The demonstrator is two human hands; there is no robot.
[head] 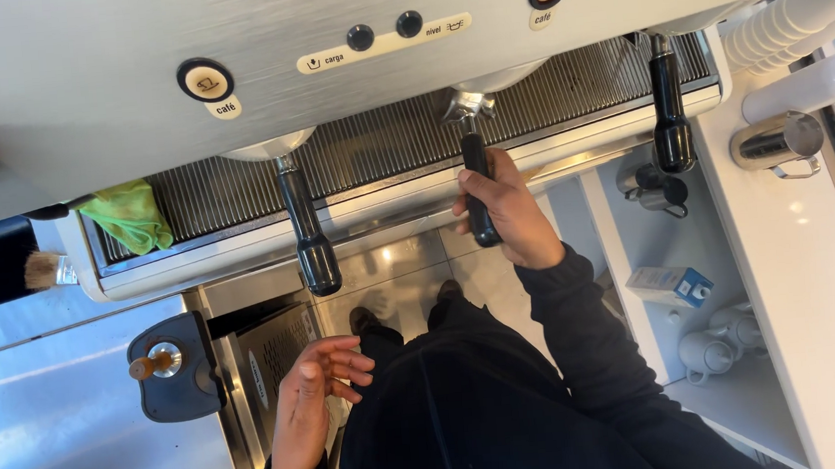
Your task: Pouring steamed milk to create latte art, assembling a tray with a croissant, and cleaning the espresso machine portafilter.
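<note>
Two hands in view: my right hand point(503, 208) is closed around the black handle of the middle portafilter point(479, 195), which sits locked under the group head at the front edge of the espresso machine point(76, 63). Handle's long axis runs straight out from the machine toward my body. My left hand point(313, 397) hangs open and empty, fingers loosely curled, lower down near the tamping station point(172, 368) at the counter edge, farther from the handle.
</note>
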